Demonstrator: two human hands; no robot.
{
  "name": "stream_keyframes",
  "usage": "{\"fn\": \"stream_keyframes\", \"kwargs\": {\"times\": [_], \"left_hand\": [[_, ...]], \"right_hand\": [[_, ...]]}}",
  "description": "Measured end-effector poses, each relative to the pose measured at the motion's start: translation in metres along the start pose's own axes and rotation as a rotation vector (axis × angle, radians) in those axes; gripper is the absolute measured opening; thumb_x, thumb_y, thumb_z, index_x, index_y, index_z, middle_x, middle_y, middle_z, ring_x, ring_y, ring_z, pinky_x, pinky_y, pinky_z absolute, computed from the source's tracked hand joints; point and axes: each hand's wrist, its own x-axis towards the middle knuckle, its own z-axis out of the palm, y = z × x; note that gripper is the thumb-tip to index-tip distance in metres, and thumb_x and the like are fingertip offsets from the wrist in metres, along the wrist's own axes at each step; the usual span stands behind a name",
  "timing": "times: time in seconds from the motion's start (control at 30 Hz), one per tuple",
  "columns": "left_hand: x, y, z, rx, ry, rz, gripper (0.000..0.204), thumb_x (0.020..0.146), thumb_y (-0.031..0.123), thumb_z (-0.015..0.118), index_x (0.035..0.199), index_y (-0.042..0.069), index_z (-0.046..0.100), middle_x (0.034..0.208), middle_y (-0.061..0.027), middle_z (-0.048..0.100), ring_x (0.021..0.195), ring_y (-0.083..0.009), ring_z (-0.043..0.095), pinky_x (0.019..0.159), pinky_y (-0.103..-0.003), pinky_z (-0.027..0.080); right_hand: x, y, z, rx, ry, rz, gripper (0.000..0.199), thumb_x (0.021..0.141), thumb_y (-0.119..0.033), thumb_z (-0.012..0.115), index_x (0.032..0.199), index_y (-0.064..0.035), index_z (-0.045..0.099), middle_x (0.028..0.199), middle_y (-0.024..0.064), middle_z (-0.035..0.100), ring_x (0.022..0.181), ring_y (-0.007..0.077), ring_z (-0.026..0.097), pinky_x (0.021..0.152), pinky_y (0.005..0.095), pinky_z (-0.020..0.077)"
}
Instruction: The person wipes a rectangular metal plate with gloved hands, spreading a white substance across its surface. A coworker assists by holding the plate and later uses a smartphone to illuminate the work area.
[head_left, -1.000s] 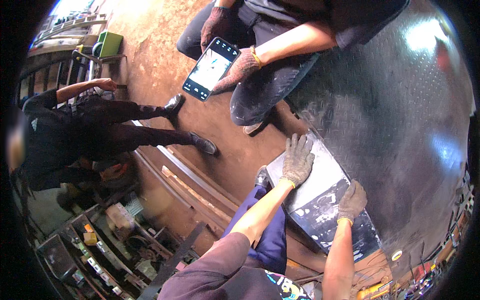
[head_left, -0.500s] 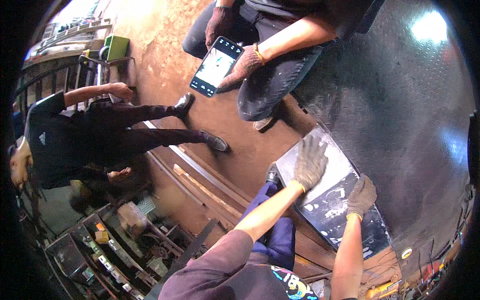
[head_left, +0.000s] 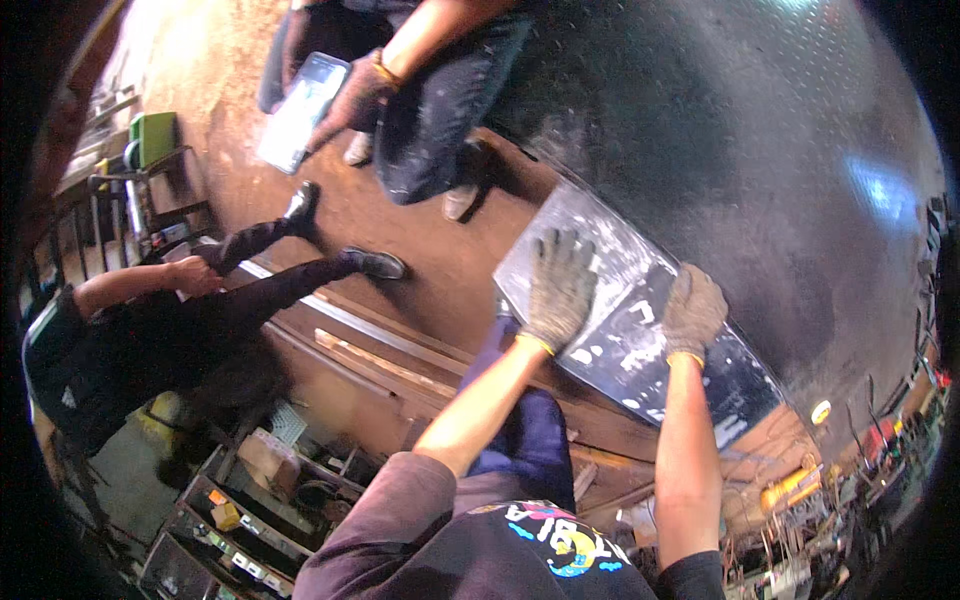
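A long flat panel (head_left: 631, 365) lies before me. Its far part is pale grey and scuffed, while the near part is dark and glossy with white patches. My left hand (head_left: 561, 287), in a grey knit glove, rests flat on the pale part with its fingers stretched out. My right hand (head_left: 694, 312), gloved alike, is closed over the panel's right edge at the dark part; its fingertips are partly hidden. Beyond the panel, a co-worker's gloved hand (head_left: 350, 103) holds a phone (head_left: 303, 112) with a bright screen.
A dark tread-patterned metal plate (head_left: 760, 190) spreads to the right. Wood and metal strips (head_left: 385, 340) lie left of my legs. Another person in dark clothes (head_left: 130, 330) stands at the left. Shelving with small boxes (head_left: 240, 540) is lower left; a yellow tool (head_left: 790, 488) and clutter are lower right.
The whole view has shifted, so the panel and both people appear farther left. My left hand has slid a little on the pale part; my right hand keeps to the panel's edge.
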Motion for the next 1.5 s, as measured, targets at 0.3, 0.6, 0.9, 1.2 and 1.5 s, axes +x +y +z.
{"fn": "stream_keyframes", "kwargs": {"times": [0.3, 0.6, 0.9, 1.2, 1.5], "left_hand": [[-0.005, -0.005, -0.001, -0.076, 0.13, -0.103, 0.05, 0.105, 0.027, 0.052, 0.148, 0.003, 0.057, 0.162, -0.0261, 0.042, 0.152, -0.0528, 0.031, 0.127, -0.067, 0.017], [0.016, -0.048, 0.0, -0.03, 0.1, -0.32, 0.05, 0.107, 0.029, 0.046, 0.15, 0.003, 0.052, 0.163, -0.024, 0.04, 0.156, -0.0512, 0.026, 0.127, -0.068, 0.016], [-0.021, -0.035, 0.01, 0.009, -0.097, -0.251, 0.058, 0.111, 0.04, 0.04, 0.162, 0.014, 0.045, 0.171, -0.0178, 0.034, 0.162, -0.0445, 0.016, 0.131, -0.063, 0.003], [-0.047, -0.001, -0.005, -0.065, 0.234, -0.148, 0.048, 0.101, 0.031, 0.053, 0.139, 0.004, 0.06, 0.149, -0.0235, 0.05, 0.148, -0.0503, 0.035, 0.124, -0.066, 0.021], [-0.024, -0.043, 0.014, 0.09, 0.126, -0.42, 0.054, 0.107, 0.031, 0.044, 0.152, 0.003, 0.051, 0.158, -0.0244, 0.044, 0.152, -0.0535, 0.03, 0.126, -0.066, 0.018]], "right_hand": [[0.003, -0.009, -0.004, 0.018, -0.059, 0.043, 0.043, 0.106, -0.044, 0.049, 0.117, -0.012, 0.076, 0.112, 0.016, 0.076, 0.104, 0.041, 0.07, 0.093, 0.0552, 0.0527], [0.003, -0.008, -0.001, 0.022, -0.039, 0.001, 0.041, 0.106, -0.042, 0.049, 0.117, -0.0125, 0.076, 0.11, 0.0166, 0.076, 0.103, 0.041, 0.07, 0.093, 0.0543, 0.0531], [0.002, 0.017, 0.01, 0.04, -0.106, 0.086, 0.041, 0.104, -0.041, 0.055, 0.118, -0.0084, 0.077, 0.116, 0.0177, 0.076, 0.109, 0.0389, 0.071, 0.097, 0.0507, 0.0538], [0.003, -0.008, 0.003, 0.015, -0.001, -0.01, 0.037, 0.104, -0.04, 0.051, 0.116, -0.0134, 0.075, 0.107, 0.0142, 0.075, 0.099, 0.0394, 0.07, 0.088, 0.0539, 0.0523], [0.001, -0.007, 0.0, -0.006, -0.076, 0.04, 0.036, 0.103, -0.041, 0.054, 0.121, -0.0159, 0.073, 0.112, 0.013, 0.075, 0.105, 0.0378, 0.069, 0.093, 0.0524, 0.0514]]}}
